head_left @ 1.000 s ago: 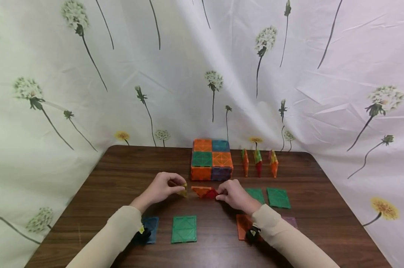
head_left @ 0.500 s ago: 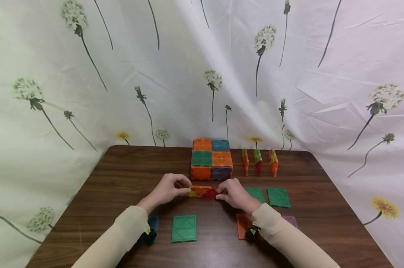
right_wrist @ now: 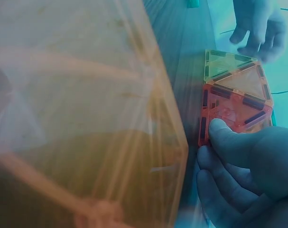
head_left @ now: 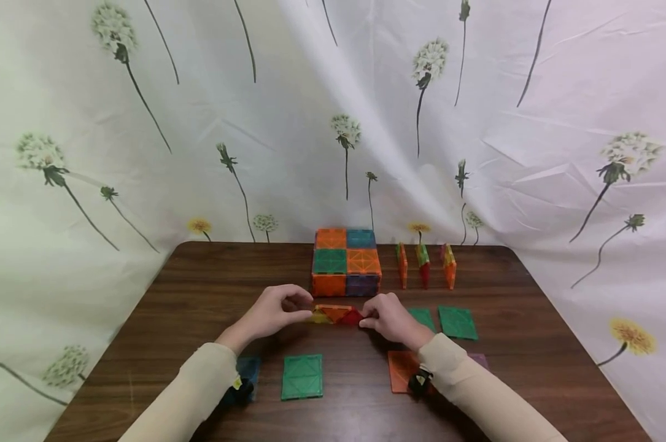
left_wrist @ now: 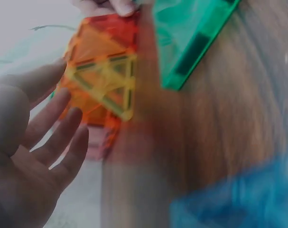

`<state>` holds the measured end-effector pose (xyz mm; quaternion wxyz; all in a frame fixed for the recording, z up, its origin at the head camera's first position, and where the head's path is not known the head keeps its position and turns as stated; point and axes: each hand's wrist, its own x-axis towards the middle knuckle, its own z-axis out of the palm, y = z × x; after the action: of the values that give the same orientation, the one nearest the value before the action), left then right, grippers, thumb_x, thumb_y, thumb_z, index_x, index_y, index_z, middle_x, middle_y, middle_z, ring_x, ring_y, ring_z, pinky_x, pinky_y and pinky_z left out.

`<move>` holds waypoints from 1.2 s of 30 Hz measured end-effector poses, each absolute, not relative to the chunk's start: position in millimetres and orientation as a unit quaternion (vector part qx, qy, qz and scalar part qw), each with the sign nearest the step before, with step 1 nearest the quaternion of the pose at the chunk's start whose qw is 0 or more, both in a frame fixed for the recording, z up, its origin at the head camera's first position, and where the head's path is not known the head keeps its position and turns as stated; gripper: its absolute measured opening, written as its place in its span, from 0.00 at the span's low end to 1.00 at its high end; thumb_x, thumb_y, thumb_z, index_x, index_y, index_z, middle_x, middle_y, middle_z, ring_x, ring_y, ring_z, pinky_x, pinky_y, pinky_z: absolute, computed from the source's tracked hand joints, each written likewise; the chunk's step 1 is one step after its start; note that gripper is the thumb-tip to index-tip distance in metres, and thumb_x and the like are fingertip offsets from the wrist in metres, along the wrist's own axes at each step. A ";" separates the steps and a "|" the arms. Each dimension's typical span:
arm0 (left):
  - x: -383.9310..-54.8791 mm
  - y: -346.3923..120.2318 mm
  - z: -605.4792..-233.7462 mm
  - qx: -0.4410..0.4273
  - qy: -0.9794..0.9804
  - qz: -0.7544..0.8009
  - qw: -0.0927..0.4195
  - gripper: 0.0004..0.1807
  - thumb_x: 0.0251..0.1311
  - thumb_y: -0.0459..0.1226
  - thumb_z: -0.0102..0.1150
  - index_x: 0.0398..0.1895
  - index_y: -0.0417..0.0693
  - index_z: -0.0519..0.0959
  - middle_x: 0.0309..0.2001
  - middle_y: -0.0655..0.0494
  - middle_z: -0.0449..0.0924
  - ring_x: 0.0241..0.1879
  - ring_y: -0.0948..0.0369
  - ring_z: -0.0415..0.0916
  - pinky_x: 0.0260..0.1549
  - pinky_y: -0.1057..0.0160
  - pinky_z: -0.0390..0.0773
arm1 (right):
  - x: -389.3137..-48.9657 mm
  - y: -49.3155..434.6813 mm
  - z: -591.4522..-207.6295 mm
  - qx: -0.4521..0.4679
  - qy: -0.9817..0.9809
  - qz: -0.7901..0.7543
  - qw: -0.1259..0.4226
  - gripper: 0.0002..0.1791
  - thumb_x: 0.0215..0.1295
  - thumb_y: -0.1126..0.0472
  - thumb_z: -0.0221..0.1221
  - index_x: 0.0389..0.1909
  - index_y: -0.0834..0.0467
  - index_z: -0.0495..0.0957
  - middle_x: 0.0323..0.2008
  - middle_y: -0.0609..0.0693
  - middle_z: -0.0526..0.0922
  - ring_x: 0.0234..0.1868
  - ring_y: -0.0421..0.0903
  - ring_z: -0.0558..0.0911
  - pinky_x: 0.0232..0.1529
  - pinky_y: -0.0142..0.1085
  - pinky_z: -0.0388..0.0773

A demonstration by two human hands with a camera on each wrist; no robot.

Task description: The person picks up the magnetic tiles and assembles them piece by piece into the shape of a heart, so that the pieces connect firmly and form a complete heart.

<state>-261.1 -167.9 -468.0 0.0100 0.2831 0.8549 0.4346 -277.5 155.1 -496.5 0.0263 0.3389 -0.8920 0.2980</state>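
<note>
A low strip of triangular magnetic tiles stands on edge in front of the tile box: a yellow triangle [left_wrist: 106,80] at the left, an orange triangle [right_wrist: 247,84] in the middle and a red triangle [right_wrist: 231,108] at the right. My right hand [head_left: 389,320] pinches the red triangle at its outer corner between thumb and fingers. Beside the yellow end is my left hand [head_left: 273,314], its fingers spread and holding nothing; the left wrist view shows them just off the tiles.
Behind the strip sits a box of coloured square tiles [head_left: 346,263]. Upright tile panels [head_left: 424,267] stand at the back right. Flat squares lie nearer: a green tile [head_left: 302,377], another green tile [head_left: 457,323], an orange tile [head_left: 401,371] and a blue tile [head_left: 250,370].
My left hand brought the yellow triangle rightward against the orange one, then let go and drew slightly left. The right hand keeps its pinch on the red triangle.
</note>
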 end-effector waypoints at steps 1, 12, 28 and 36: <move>-259.3 -173.6 -466.2 0.282 0.856 0.434 0.013 0.15 0.66 0.41 0.73 0.52 0.46 0.86 0.49 0.52 0.87 0.49 0.52 0.83 0.51 0.45 0.84 | -277.6 155.2 -496.2 0.339 -0.893 0.297 0.025 0.05 0.64 0.62 0.73 0.29 0.51 0.91 0.27 0.41 0.89 0.26 0.32 0.82 0.30 0.31 0.81; -219.9 -266.4 -468.4 0.354 0.838 0.403 0.101 0.27 0.58 0.40 0.80 0.60 0.49 0.83 0.57 0.54 0.84 0.58 0.59 0.79 0.59 0.53 0.78 | -278.4 159.5 -500.5 0.334 -0.895 0.295 0.025 0.03 0.65 0.61 0.73 0.31 0.51 0.91 0.28 0.41 0.90 0.27 0.32 0.82 0.32 0.32 0.81; -174.3 -297.4 -486.2 0.366 0.840 0.362 0.172 0.41 0.53 0.47 0.82 0.72 0.59 0.75 0.69 0.50 0.66 0.64 0.63 0.60 0.54 0.59 0.72 | -274.6 161.9 -500.8 0.325 -0.894 0.308 0.014 0.04 0.65 0.62 0.73 0.31 0.51 0.90 0.29 0.42 0.90 0.28 0.34 0.83 0.32 0.32 0.81; -180.4 -294.2 -485.7 0.344 0.852 0.361 0.158 0.45 0.54 0.51 0.81 0.75 0.56 0.71 0.65 0.56 0.73 0.60 0.56 0.69 0.53 0.59 0.75 | -276.1 157.8 -500.8 0.333 -0.892 0.305 0.029 0.05 0.64 0.61 0.74 0.30 0.50 0.90 0.29 0.42 0.89 0.28 0.33 0.83 0.32 0.31 0.81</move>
<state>-180.4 -294.2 -485.7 0.1581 0.3440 0.8521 0.3613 -276.1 157.8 -500.8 0.0291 0.3328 -0.8918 0.3051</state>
